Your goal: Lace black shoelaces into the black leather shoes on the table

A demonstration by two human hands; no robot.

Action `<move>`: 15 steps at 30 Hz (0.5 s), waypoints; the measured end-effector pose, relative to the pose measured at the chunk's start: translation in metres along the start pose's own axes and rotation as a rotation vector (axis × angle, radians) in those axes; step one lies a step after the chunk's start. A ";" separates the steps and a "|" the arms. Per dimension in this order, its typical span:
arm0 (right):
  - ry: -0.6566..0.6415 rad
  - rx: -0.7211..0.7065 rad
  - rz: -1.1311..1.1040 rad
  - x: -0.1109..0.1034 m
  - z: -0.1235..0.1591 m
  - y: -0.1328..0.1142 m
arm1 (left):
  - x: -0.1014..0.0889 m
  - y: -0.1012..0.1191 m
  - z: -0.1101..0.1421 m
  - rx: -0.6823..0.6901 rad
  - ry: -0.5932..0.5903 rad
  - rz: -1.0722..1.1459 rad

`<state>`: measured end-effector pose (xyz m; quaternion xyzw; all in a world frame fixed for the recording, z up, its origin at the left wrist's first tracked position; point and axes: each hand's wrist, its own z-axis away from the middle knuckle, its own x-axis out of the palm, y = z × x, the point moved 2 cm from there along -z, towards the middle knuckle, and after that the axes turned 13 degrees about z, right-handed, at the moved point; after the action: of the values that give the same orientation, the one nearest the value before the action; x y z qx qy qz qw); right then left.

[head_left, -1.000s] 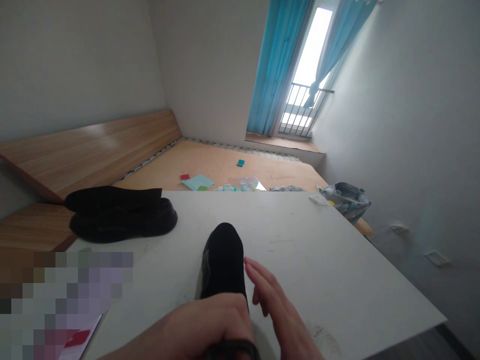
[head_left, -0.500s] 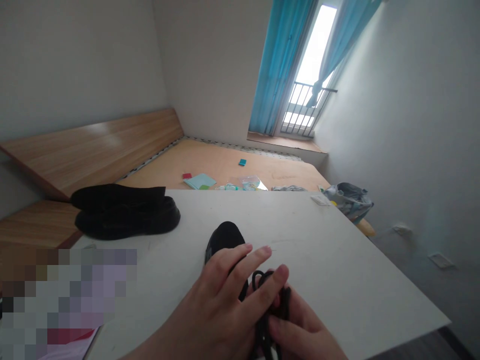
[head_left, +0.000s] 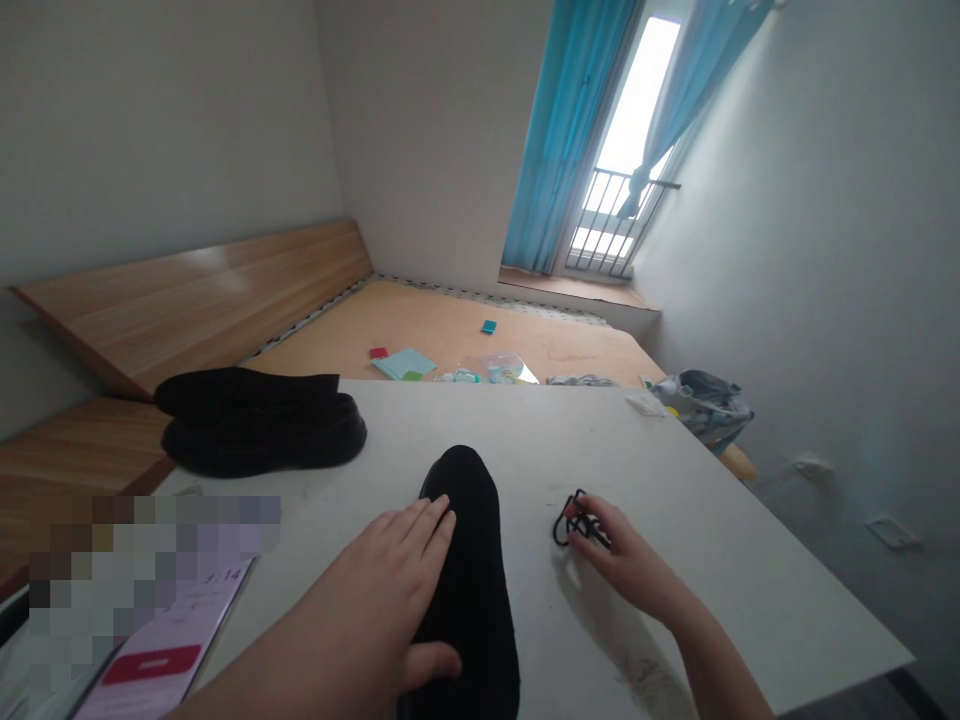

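A black shoe (head_left: 480,560) lies lengthwise in front of me, toe pointing away. A flat black layer, seemingly an insole, covers its top. My left hand (head_left: 409,580) rests flat on its left side, fingers stretched and thumb apart. Off to the right, my right hand (head_left: 619,550) pinches a bundled black shoelace (head_left: 571,520) just above the table. Loops of the lace stick out past the fingertips. At the far left of the table sits another black shoe (head_left: 262,445), with a flat black piece (head_left: 240,385) along its upper side.
The white table (head_left: 750,600) ends at a right corner. A phone with a lit screen (head_left: 161,650), partly pixelated, stands at lower left. A small white packet (head_left: 645,403) lies near the far edge, beside a grey bag (head_left: 705,405). Beyond is a bed (head_left: 435,310) with small items.
My right hand has drawn the shoelace away to the right, apart from the shoe. My left hand has shifted left and flattened on the shoe, whose top is now more exposed.
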<state>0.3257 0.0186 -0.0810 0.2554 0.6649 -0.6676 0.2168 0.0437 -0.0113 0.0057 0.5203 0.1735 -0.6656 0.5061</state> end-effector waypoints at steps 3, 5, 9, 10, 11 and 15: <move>0.053 -0.088 0.271 -0.009 0.014 -0.006 | -0.003 -0.007 0.000 -0.023 0.025 0.008; 0.121 -0.117 0.368 -0.010 0.021 -0.018 | -0.003 -0.012 -0.002 -0.012 0.064 0.014; -0.216 -0.106 -0.005 0.027 0.025 -0.050 | -0.003 -0.020 -0.006 0.039 0.153 0.030; -0.326 -0.108 -0.181 0.041 0.025 -0.058 | -0.003 -0.022 -0.007 0.050 0.169 0.038; -0.396 -0.088 -0.315 0.054 0.023 -0.065 | -0.003 -0.023 -0.008 0.060 0.184 0.047; -0.399 -0.059 -0.461 0.077 0.016 -0.080 | 0.001 -0.028 -0.008 0.101 0.215 0.083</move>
<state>0.2142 0.0079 -0.0674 -0.0449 0.6686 -0.7167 0.1931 0.0238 0.0062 -0.0062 0.6201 0.1713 -0.5926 0.4847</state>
